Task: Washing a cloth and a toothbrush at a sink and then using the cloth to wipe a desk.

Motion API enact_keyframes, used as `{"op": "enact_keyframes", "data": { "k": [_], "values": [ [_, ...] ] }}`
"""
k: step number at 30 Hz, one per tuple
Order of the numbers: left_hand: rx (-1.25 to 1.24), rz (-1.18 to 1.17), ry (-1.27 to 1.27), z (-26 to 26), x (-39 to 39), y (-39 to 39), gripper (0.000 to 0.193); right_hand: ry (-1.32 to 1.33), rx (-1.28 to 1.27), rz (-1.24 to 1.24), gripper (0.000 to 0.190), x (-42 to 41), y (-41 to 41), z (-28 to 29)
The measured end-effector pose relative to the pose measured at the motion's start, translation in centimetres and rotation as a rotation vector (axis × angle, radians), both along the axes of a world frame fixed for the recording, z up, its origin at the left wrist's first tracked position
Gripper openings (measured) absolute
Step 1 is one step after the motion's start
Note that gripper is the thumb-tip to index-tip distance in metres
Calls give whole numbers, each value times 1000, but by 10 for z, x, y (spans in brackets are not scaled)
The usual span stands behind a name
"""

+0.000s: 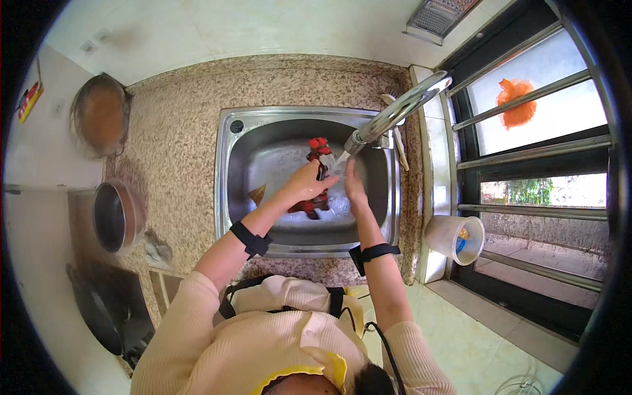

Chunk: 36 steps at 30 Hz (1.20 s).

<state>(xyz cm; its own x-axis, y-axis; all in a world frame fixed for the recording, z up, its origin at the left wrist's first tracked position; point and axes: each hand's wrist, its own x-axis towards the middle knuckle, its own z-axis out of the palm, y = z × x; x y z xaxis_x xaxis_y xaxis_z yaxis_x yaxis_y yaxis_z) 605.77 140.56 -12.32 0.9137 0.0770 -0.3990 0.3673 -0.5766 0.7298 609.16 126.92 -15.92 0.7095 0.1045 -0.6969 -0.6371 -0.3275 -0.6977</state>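
Observation:
My left hand (307, 181) grips a red and black cloth (316, 205) over the stainless steel sink (269, 224). Part of the cloth shows beyond the fingers, and another part hangs below the hand. My right hand (354, 185) is beside it on the right, fingers extended and holding nothing. Water runs from the curved chrome faucet (390, 118) between my two hands. A small brown pointed piece (256, 194), too unclear to name, lies at the basin's left side.
A speckled stone counter (173, 108) surrounds the sink. Metal pots (111, 216) and a round pan (101, 116) stand left, near a dark wok (96, 306). Light-handled utensils (401, 148) lie right of the faucet. A white plastic bucket (452, 239) is by the barred window (533, 158).

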Motion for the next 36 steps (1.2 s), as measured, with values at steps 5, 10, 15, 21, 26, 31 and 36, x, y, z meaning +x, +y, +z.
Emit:
{"op": "enact_keyframes", "data": {
  "k": [5,10,15,21,26,31,36],
  "values": [
    [-42,-243,-167,25,-1,11,28,13,385,-210,82,18,-7,19],
    [-338,-206,-224,23,0,20,31,24,610,22,57,12,0,7],
    [-460,-103,-317,12,9,17,37,-243,399,451,31,1,9,10],
    [-498,176,-243,-31,1,32,65,-176,552,153,31,2,18,14],
    [-906,459,697,-24,-8,28,76,-509,155,44,26,3,26,12],
    [-1479,445,825,-43,-2,3,82,-495,34,61,29,-4,38,31],
    [-1671,560,297,-76,6,-4,48,-808,45,185,33,-34,49,60]
  ]
}}
